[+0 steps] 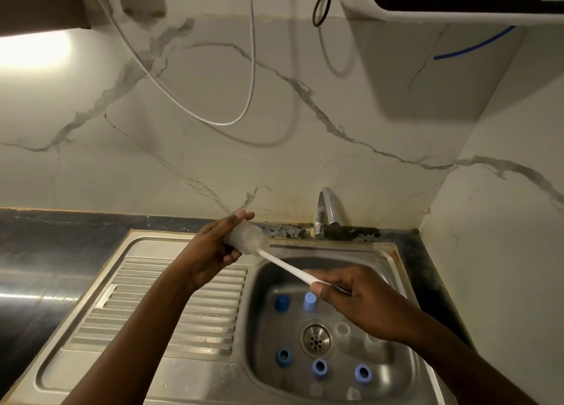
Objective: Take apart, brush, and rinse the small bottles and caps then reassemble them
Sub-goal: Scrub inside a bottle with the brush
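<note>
Blue caps lie loose in the sink; above them the right hand pinches the brush by its handle. The brush runs up and left into the bottle, gripped farther back by the left hand, mouth facing the right hand.

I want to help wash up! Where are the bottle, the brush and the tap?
bottle (246, 239): head view, on its clear side.
brush (287, 266): head view, on the middle of its white handle.
tap (332, 207): head view, on its curved spout.
</note>
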`<state>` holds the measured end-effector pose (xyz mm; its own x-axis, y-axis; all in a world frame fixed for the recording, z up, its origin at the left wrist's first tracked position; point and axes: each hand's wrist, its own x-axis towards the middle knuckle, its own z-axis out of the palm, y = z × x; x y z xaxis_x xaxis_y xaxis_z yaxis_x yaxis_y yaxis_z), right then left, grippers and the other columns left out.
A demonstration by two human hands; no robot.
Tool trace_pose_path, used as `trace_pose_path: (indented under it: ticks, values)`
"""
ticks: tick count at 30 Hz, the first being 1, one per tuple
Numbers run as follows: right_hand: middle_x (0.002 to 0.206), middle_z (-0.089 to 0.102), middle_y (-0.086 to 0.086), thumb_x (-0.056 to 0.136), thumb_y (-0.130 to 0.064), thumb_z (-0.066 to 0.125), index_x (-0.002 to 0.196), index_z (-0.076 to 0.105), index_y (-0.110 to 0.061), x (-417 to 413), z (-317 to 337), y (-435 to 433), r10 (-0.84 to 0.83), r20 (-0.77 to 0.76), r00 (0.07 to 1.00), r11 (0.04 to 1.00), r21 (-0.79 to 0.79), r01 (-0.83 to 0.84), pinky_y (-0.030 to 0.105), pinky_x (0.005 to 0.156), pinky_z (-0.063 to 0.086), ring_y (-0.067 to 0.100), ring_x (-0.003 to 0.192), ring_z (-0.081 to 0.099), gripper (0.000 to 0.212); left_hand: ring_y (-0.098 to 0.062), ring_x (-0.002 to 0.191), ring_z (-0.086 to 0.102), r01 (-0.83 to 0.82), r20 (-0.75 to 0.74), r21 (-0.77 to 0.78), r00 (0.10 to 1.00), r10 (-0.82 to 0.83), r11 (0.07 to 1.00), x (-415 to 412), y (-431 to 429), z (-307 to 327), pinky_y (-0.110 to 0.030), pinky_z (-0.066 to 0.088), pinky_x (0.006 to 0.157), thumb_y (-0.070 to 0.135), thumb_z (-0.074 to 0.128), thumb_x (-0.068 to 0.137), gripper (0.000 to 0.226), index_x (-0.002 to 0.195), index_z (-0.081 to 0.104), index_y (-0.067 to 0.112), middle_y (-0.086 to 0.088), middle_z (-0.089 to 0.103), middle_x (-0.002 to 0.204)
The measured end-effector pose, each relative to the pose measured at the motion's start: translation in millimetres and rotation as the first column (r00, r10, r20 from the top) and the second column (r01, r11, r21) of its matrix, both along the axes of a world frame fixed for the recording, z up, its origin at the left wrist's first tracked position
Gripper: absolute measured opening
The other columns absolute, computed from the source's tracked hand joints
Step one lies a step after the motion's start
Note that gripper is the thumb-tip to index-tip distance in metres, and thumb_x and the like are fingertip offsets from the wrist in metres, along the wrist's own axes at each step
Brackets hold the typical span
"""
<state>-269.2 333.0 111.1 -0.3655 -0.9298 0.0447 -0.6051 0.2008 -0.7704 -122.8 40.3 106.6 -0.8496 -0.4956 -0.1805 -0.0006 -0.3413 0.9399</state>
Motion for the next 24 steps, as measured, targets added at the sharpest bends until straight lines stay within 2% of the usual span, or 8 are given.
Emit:
trace_pose_path:
  ticks: [2,4,6,10,13,16,20,24]
  values:
    - [0.076,0.069,-0.017,0.106,-0.046,0.056,0.123,0.068,-0.048,0.1,-3.2,-2.4,-0.053,-0.006,0.999,0.998,-0.033,0.052,0.014,0.06,0.049,-0.001,0.066,0.065,0.021,-0.017,0.061,0.055,-0.022,0.003,0.076,1.0,0.022,0.997,-1.7,1.6,-2.9,-0.022,0.053,0.052,0.054,0.08,0.089,0.053,0.128,0.077,0.017,-0.013,0.074,0.114]
    - [0.091,0.074,-0.015,0.103,-0.051,0.056,0.134,0.067,-0.038,-2.3,-7.2,-4.8,-0.137,-0.039,0.99,0.988,-0.072,0.134,0.018,0.072,0.059,-0.004,0.083,0.07,0.034,-0.017,0.061,0.057,-0.041,0.013,0.125,0.999,0.039,0.991,-4.2,3.7,-5.1,-0.022,0.055,0.052,0.051,0.08,0.09,0.051,0.127,0.077,0.017,-0.018,0.073,0.116]
    - [0.101,0.073,-0.014,0.101,-0.053,0.055,0.139,0.064,-0.033,-4.7,-9.2,-6.6,-0.194,-0.091,0.977,0.978,-0.101,0.185,0.016,0.08,0.059,-0.007,0.096,0.069,0.044,-0.018,0.061,0.057,-0.069,0.01,0.136,0.998,0.068,0.988,-5.8,5.4,-5.8,-0.022,0.056,0.051,0.049,0.082,0.088,0.05,0.124,0.078,0.014,-0.021,0.07,0.118]
    - [0.089,0.063,-0.025,0.105,-0.046,0.055,0.146,0.057,-0.037,-7.2,-13.5,-7.5,-0.184,-0.26,0.948,0.983,-0.075,0.17,-0.001,0.07,0.046,-0.024,0.093,0.059,0.042,-0.019,0.063,0.056,-0.093,0.032,-0.071,0.995,0.096,0.993,-4.7,7.3,-4.7,-0.024,0.052,0.053,0.048,0.081,0.09,0.046,0.121,0.079,0.014,-0.019,0.073,0.112]
    - [0.076,0.064,-0.027,0.105,-0.051,0.053,0.141,0.059,-0.04,-9.7,-15.5,-6.1,-0.157,-0.322,0.934,0.986,-0.006,0.164,-0.001,0.064,0.045,-0.022,0.088,0.061,0.038,-0.015,0.065,0.059,-0.064,0.074,-0.252,0.994,0.085,0.966,-0.2,6.4,-3.2,-0.025,0.051,0.056,0.056,0.08,0.085,0.054,0.127,0.075,0.023,-0.013,0.076,0.109]
    - [0.082,0.071,-0.019,0.103,-0.052,0.054,0.139,0.062,-0.038,-11.8,-13.9,-8.3,-0.11,-0.274,0.956,0.991,0.04,0.125,0.005,0.064,0.05,-0.011,0.081,0.067,0.039,-0.016,0.068,0.06,-0.03,0.07,-0.246,0.996,0.049,0.969,2.1,4.3,0.4,-0.027,0.052,0.06,0.059,0.078,0.084,0.054,0.127,0.076,0.027,-0.008,0.077,0.109]
    - [0.095,0.075,-0.016,0.105,-0.048,0.057,0.142,0.061,-0.041,-11.7,-8.9,-7.0,-0.009,-0.069,0.998,0.997,0.072,0.014,0.029,0.078,0.062,0.006,0.085,0.072,0.038,-0.019,0.074,0.058,-0.005,0.055,-0.169,0.998,0.015,0.986,0.9,3.4,3.4,-0.031,0.052,0.067,0.064,0.081,0.082,0.058,0.128,0.077,0.029,0.005,0.078,0.103]
    - [0.074,0.068,-0.018,0.108,-0.042,0.056,0.139,0.066,-0.034,-9.9,-5.1,-3.0,0.037,0.065,0.997,0.999,0.016,-0.038,0.013,0.062,0.048,0.002,0.065,0.064,0.033,-0.019,0.065,0.053,-0.029,0.01,-0.041,1.0,0.03,0.999,0.4,0.4,0.1,-0.024,0.051,0.054,0.059,0.082,0.086,0.057,0.129,0.077,0.022,-0.013,0.07,0.119]
